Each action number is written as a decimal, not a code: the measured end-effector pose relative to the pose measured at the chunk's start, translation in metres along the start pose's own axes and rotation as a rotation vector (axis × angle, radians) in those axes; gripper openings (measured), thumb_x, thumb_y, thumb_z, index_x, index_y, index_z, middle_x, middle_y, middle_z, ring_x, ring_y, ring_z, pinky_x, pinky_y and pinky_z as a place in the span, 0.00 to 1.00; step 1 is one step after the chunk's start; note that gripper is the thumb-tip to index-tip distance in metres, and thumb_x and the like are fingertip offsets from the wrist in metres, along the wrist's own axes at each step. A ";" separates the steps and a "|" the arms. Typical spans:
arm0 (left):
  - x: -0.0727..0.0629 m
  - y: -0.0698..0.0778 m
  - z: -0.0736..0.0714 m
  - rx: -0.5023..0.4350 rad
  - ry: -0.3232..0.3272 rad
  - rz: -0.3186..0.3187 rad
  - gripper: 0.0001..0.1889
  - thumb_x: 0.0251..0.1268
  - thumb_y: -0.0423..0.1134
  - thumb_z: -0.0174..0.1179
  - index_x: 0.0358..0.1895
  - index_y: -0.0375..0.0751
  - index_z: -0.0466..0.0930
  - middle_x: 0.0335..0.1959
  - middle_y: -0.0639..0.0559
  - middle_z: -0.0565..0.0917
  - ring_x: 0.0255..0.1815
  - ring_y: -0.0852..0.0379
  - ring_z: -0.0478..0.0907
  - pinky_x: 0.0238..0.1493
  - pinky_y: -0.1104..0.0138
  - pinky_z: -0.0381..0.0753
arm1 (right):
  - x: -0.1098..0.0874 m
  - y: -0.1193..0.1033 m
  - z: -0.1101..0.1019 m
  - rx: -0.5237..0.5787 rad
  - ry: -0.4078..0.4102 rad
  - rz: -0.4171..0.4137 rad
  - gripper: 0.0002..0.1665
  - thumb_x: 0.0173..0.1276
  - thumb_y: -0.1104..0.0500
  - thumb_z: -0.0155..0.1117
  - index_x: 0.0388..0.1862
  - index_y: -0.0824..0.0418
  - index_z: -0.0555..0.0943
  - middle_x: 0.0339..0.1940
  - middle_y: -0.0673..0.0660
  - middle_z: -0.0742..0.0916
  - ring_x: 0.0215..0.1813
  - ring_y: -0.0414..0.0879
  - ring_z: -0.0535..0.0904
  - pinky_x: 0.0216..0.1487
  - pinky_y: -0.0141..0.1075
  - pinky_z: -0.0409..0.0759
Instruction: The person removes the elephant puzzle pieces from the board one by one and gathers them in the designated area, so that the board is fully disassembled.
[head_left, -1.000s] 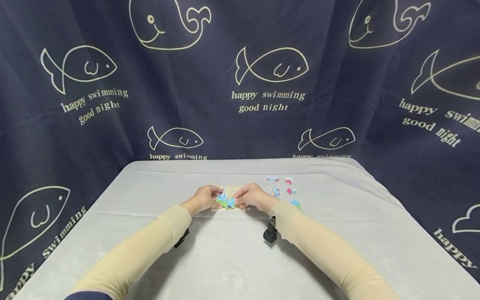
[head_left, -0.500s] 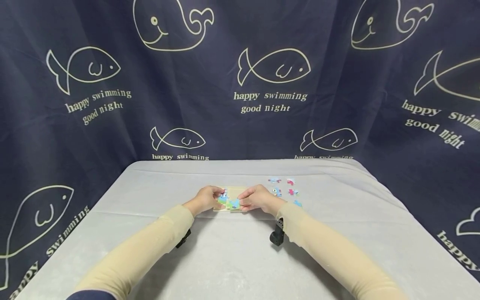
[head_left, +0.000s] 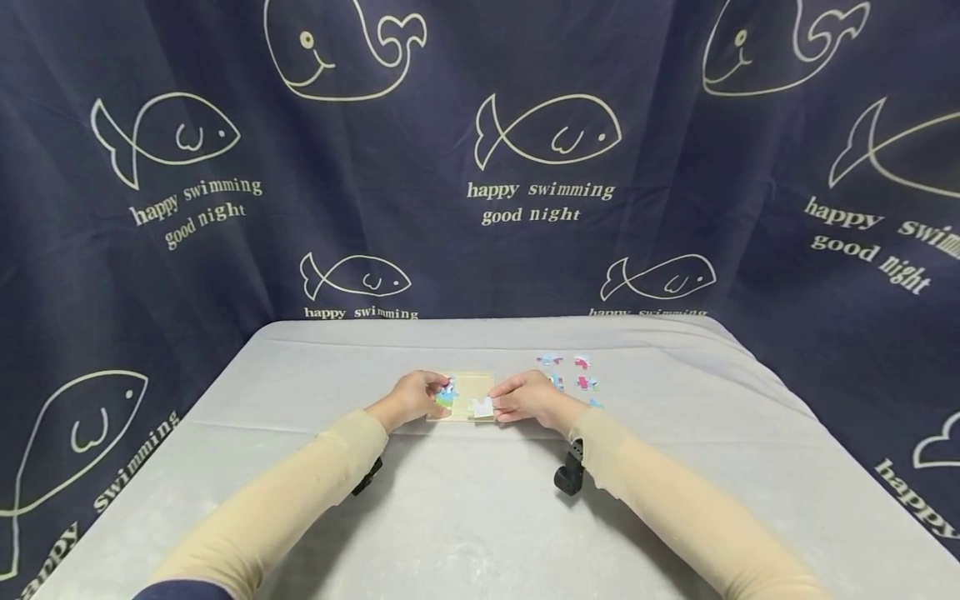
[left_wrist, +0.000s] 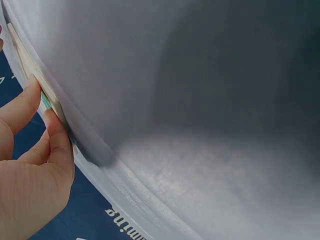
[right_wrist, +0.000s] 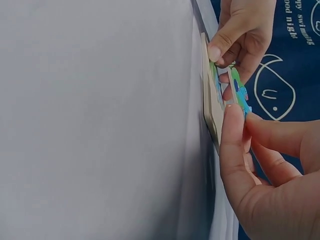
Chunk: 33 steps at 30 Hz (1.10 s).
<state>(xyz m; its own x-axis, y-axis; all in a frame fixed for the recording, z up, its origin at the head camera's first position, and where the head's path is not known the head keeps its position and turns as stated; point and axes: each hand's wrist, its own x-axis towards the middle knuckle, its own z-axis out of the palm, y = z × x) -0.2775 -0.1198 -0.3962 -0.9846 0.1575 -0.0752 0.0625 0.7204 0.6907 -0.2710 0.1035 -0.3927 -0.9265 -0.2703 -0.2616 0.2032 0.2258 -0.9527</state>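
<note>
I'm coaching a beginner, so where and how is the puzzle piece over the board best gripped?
I'd pinch the puzzle piece by its right edge, coming from the right, as the right hand does: it's thin and flat, and the rest reaches over the board, leaving that outer edge likely easiest to reach.

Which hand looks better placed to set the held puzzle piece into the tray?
Probably the right hand: it already pinches the puzzle piece above the wooden tray, near its right side, while the left hand grips the tray's left side.
</note>
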 end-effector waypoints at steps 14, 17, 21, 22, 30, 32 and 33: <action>0.000 0.000 0.000 0.000 -0.011 0.019 0.31 0.47 0.31 0.74 0.59 0.36 0.78 0.47 0.45 0.80 0.47 0.52 0.74 0.58 0.59 0.74 | -0.012 0.004 -0.029 -0.002 0.052 0.008 0.18 0.64 0.73 0.62 0.53 0.75 0.79 0.34 0.62 0.88 0.31 0.44 0.85 0.39 0.34 0.86; 0.001 0.000 0.000 -0.012 -0.013 0.022 0.31 0.47 0.31 0.74 0.59 0.36 0.78 0.47 0.45 0.80 0.48 0.52 0.74 0.59 0.59 0.75 | -0.015 0.003 -0.035 0.000 0.062 0.010 0.18 0.64 0.73 0.62 0.53 0.75 0.79 0.34 0.62 0.88 0.31 0.44 0.85 0.38 0.34 0.86; 0.000 0.001 -0.001 -0.013 -0.015 0.023 0.31 0.48 0.31 0.74 0.60 0.35 0.78 0.47 0.45 0.80 0.46 0.52 0.74 0.57 0.59 0.75 | -0.019 0.002 -0.043 -0.014 0.071 0.003 0.19 0.64 0.73 0.62 0.54 0.76 0.78 0.35 0.62 0.88 0.31 0.43 0.85 0.39 0.33 0.85; 0.000 0.001 -0.001 -0.015 -0.015 0.023 0.31 0.48 0.31 0.74 0.60 0.35 0.78 0.47 0.45 0.80 0.46 0.52 0.74 0.57 0.59 0.75 | -0.020 0.002 -0.045 -0.021 0.074 0.002 0.19 0.65 0.72 0.61 0.55 0.76 0.77 0.36 0.62 0.88 0.32 0.43 0.85 0.39 0.33 0.85; 0.000 0.000 -0.002 -0.009 -0.016 0.031 0.31 0.48 0.31 0.74 0.60 0.35 0.77 0.47 0.45 0.80 0.47 0.52 0.74 0.56 0.59 0.76 | -0.028 0.002 -0.066 -0.036 0.100 0.010 0.20 0.66 0.73 0.59 0.57 0.77 0.76 0.35 0.59 0.87 0.32 0.41 0.85 0.39 0.32 0.85; 0.000 -0.001 -0.002 -0.013 -0.018 0.027 0.30 0.48 0.31 0.74 0.60 0.35 0.78 0.48 0.45 0.80 0.46 0.52 0.74 0.55 0.60 0.76 | -0.031 0.004 -0.070 -0.032 0.106 0.017 0.20 0.66 0.73 0.59 0.57 0.78 0.75 0.35 0.58 0.87 0.32 0.41 0.85 0.39 0.32 0.85; -0.001 -0.001 -0.001 -0.014 -0.020 0.026 0.30 0.48 0.31 0.74 0.60 0.35 0.78 0.47 0.45 0.80 0.46 0.52 0.74 0.55 0.60 0.76 | -0.032 0.004 -0.072 -0.032 0.109 0.022 0.20 0.66 0.73 0.58 0.57 0.78 0.75 0.35 0.58 0.87 0.32 0.41 0.85 0.40 0.32 0.85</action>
<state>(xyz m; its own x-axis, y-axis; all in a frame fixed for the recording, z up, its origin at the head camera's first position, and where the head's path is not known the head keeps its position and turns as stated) -0.2771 -0.1213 -0.3955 -0.9793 0.1897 -0.0712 0.0857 0.7064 0.7026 -0.2630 0.1809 -0.3773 -0.9512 -0.1625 -0.2622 0.2148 0.2611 -0.9411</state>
